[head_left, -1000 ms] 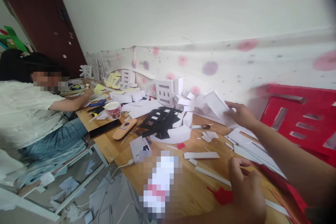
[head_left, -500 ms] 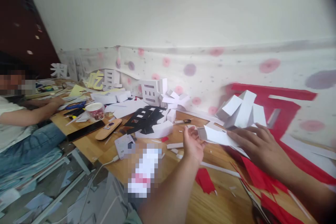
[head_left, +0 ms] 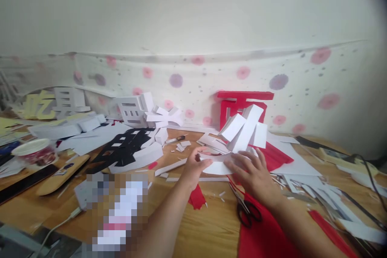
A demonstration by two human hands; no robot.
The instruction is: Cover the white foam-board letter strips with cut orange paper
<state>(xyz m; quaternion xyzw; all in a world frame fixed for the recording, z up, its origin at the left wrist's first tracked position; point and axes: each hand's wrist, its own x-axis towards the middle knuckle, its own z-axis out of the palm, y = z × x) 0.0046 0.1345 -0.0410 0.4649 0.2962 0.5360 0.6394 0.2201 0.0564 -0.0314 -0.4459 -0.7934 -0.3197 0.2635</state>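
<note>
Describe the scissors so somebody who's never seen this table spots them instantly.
Find the wooden table and, at its back, the standing red character. Come toward the viewer, past the right hand, to the red sheet. The scissors lie along its left edge, set apart from the nearby red scrap by two dark looped handles.

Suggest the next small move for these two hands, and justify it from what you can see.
Probably a light press along the white piece with the right hand, while the left hand steadies its left end: the left thumb and fingers grip that end, the right hand lies spread over the other, and the scissors lie unheld nearby.
</note>
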